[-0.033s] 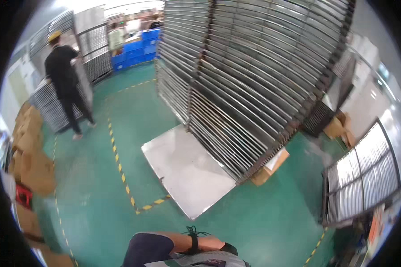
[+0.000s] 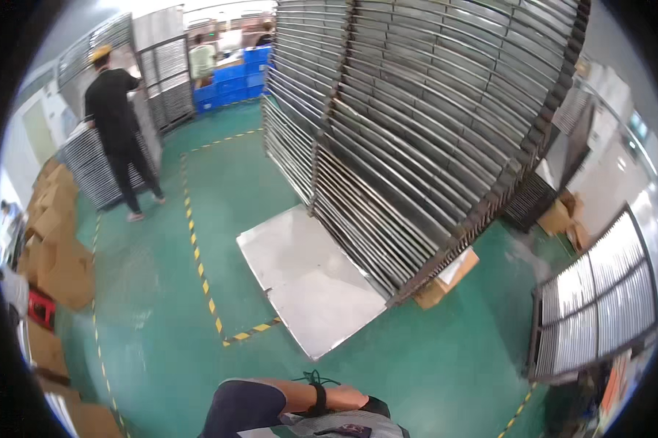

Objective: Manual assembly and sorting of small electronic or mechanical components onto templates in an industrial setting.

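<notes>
Flat metallic sheet (image 2: 314,281) adjoins a slatted metal rack (image 2: 424,139).

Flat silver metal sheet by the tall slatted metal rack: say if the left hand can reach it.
Probably not without stooping or stepping closer: the bare left hand is held across the body, and the flat silver metal sheet looks low and away from it. Nothing seems to block the way between.

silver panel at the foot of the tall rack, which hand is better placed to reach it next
Probably the left hand: it shows at the bottom of the view, below the near corner of the silver panel but not touching it. The right hand can't be made out.
</notes>
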